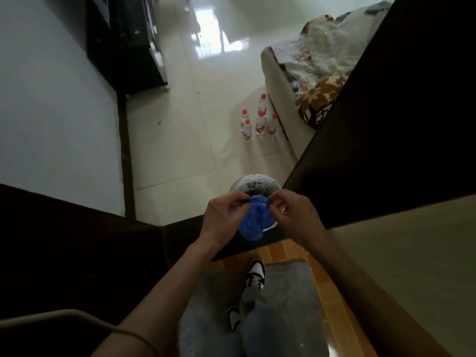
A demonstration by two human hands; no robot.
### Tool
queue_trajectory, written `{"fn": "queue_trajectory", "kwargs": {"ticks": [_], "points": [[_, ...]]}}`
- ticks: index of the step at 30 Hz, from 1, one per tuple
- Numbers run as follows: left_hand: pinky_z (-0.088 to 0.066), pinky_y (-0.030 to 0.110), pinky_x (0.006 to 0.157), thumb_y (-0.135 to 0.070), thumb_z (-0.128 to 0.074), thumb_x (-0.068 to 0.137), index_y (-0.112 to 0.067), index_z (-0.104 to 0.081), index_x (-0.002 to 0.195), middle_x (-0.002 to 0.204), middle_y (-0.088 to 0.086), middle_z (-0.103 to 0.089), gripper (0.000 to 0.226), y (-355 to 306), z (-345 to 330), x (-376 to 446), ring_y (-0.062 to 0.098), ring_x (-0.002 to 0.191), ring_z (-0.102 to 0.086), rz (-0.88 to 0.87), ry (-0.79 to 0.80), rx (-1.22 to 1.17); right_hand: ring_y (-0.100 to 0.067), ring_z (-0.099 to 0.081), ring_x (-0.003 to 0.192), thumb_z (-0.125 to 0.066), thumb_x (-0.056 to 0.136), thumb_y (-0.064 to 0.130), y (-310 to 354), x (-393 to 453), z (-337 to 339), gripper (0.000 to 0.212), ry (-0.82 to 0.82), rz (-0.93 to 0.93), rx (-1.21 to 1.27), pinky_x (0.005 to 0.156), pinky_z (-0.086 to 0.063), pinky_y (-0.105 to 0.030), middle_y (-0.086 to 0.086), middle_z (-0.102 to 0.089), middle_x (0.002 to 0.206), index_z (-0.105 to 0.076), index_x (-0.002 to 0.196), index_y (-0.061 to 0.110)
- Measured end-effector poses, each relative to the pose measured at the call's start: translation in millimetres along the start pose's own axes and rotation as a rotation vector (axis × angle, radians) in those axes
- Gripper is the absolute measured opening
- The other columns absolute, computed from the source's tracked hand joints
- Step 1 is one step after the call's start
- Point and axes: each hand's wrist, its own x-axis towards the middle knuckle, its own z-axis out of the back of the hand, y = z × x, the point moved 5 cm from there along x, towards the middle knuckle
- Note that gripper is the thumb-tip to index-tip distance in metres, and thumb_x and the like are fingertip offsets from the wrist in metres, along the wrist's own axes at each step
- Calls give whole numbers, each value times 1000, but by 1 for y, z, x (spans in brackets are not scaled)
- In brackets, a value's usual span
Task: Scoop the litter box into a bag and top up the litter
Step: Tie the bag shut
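A crumpled blue plastic bag [253,222] hangs between both hands at the centre of the head view. My left hand [222,217] pinches its top edge on the left. My right hand [291,215] pinches the same edge on the right. Directly behind the bag, a round white bucket [253,182] stands on the pale tiled floor by a doorway; its lower half is hidden by the bag and hands. No litter box or scoop is in view.
Several red-capped water bottles [258,121] stand on the tiles beside a bed [296,81] with patterned bedding. A dark cabinet [126,45] lines the left wall. Dark door frames flank the doorway. My feet stand on a grey mat [286,287].
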Motion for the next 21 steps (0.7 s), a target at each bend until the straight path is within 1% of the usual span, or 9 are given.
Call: {"fn": "queue_trajectory", "kwargs": {"ticks": [3,7,11,14,19,21], "points": [[-61,30,83,-19,-68,92,-19,-72,109,98,-5,-74,17,30,-15,36,4,91,-69,24,3,-5,-2,-63,80,-66,94,29,-26,33,-17,6,9,-3,-14,71,-59,-35,12,-66,90,-67,97,25],[-60,31,84,-18,-70,90,-18,-75,106,97,-6,-75,17,79,-41,78,1,89,-70,43,2,-4,-10,-63,80,-65,94,27,-68,71,-49,4,-9,-23,-31,68,-57,-41,7,-66,93,-66,97,24],[-60,33,80,-17,-72,88,-19,-74,104,96,-8,-74,16,136,-73,112,3,88,-69,-8,-2,65,-13,-64,80,-66,93,21,-118,106,-96,4,-31,-55,-17,68,-57,-43,5,-66,94,-66,98,21],[-60,33,78,-17,-73,88,-20,-73,105,96,-10,-73,17,185,-98,134,2,87,-69,2,-4,69,-13,-67,83,-66,94,18,-158,132,-136,6,-39,-76,21,72,-58,-42,4,-67,97,-67,100,18],[-60,30,81,-19,-74,88,-23,-72,105,96,-12,-72,18,263,-134,155,-1,88,-68,104,-19,44,-12,-67,86,-67,94,17,-213,166,-201,8,-32,-87,12,76,-59,-38,1,-68,99,-69,102,15],[-60,32,81,-19,-74,88,-24,-72,104,94,-13,-72,17,292,-146,164,-1,87,-68,131,-16,52,-14,-68,86,-68,93,16,-232,180,-223,9,-14,-80,6,77,-59,-39,0,-69,99,-71,102,14]]}}
